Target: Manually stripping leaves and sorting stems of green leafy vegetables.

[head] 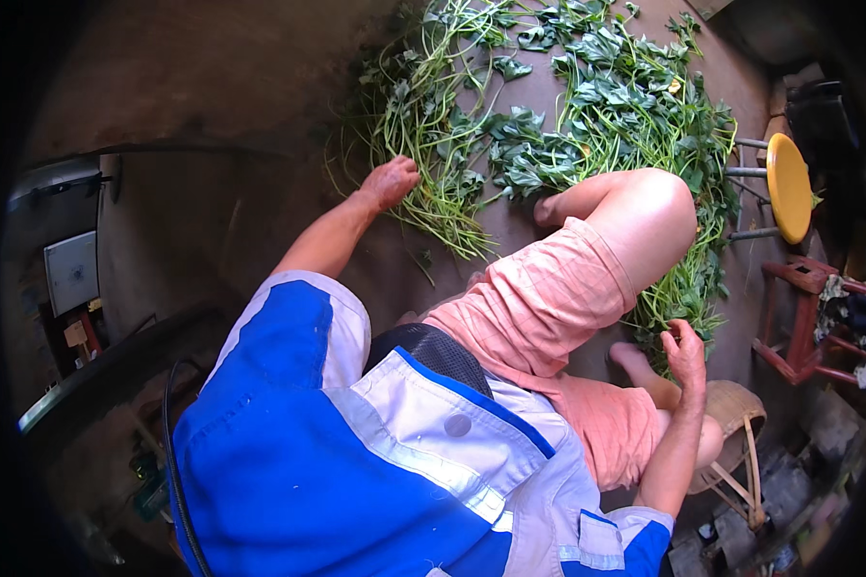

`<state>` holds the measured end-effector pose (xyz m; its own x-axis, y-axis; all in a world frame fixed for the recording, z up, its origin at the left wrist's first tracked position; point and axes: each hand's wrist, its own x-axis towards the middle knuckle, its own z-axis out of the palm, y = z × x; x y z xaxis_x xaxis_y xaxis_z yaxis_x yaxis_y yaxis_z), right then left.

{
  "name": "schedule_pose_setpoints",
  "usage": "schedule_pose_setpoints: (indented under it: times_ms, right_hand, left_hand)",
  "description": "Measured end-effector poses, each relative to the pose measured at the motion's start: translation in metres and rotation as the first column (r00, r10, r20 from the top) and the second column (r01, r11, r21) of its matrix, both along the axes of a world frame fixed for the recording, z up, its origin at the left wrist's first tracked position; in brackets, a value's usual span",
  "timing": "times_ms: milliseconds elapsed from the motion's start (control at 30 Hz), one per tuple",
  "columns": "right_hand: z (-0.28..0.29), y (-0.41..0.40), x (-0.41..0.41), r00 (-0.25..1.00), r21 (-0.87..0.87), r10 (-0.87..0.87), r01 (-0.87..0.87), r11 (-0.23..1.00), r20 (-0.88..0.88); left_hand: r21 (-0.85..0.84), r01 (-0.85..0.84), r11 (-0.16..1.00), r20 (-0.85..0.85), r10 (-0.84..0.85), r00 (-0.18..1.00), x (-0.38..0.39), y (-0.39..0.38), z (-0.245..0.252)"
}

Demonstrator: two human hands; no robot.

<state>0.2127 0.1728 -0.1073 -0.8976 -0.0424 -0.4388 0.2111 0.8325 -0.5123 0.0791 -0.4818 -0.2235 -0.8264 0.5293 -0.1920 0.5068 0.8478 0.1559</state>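
Observation:
Leafy green vines (606, 94) with long stems lie spread over the floor before me, in a looser bundle on the left and a denser pile on the right. My left hand (392, 182) is at the edge of the left bundle of stems (433, 137). Its fingers are curled, and whether a stem is in them is hidden. Beyond my bent knee, my right hand (685, 353) hovers by the near end of the right pile (682, 306). Its fingers are bent but apart, and nothing shows between them.
A stool with a yellow round seat (789, 189) stands at the right, against the pile. Below it is a red wooden frame (801, 317) with cloth on it. A woven basket (736, 407) with wooden legs sits beside my right forearm. Brown floor (505, 223) shows between the vines.

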Motion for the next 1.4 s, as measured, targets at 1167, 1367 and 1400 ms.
schedule_pose_setpoints:
  times_ms: [1167,1367,1400]
  right_hand:
    - [-0.062,-0.029,0.003,0.996,0.482,-0.071,0.085,0.872,-0.047]
    - [-0.016,-0.041,-0.017,0.921,0.436,0.082,0.101,0.894,-0.382]
    - [0.006,-0.046,-0.024,0.84,0.378,0.089,0.144,0.915,-0.535]
  left_hand:
    - [0.915,0.091,0.393,-0.02,-0.181,0.983,-0.094,0.382,0.268]
    - [0.381,0.354,0.854,0.066,-0.408,0.911,-0.048,0.436,0.165]
    - [0.309,0.46,0.832,0.137,-0.518,0.844,-0.04,0.436,0.165]
